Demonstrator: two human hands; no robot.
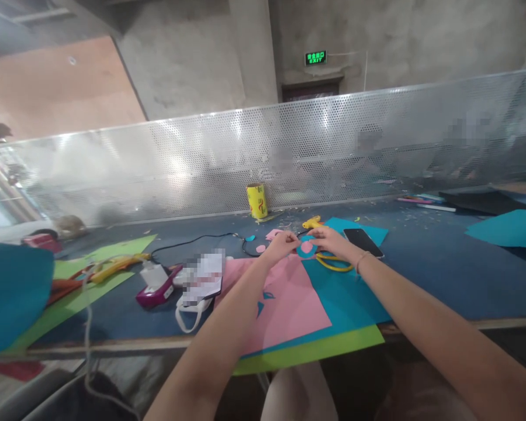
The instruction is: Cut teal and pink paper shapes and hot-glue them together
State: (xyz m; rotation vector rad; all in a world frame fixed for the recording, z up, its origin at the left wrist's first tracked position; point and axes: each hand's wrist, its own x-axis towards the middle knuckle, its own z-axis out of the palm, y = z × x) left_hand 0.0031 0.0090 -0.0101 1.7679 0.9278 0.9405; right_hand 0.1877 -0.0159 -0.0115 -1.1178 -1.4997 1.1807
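A small blue paper disc (301,253) with a pink paper circle in its middle is held between my two hands above the table. The fingers of my left hand (283,245) are closed at its left edge. My right hand (332,241) pinches its upper right edge. Under my forearms lie a pink sheet (293,298), with blue scraps on it, a blue sheet (350,295) and a green sheet (333,348). Yellow looped handles (335,268), probably scissors, stick out beneath my right hand. A pink paper circle (260,249) rests left of my left hand.
A black phone (363,241) lies right of my right hand, a yellow glue gun (312,222) behind it. A yellow can-like roll (256,202) stands by the perforated metal screen (193,164). A purple power strip (155,292) with a charger sits left; pens (427,202) lie far right.
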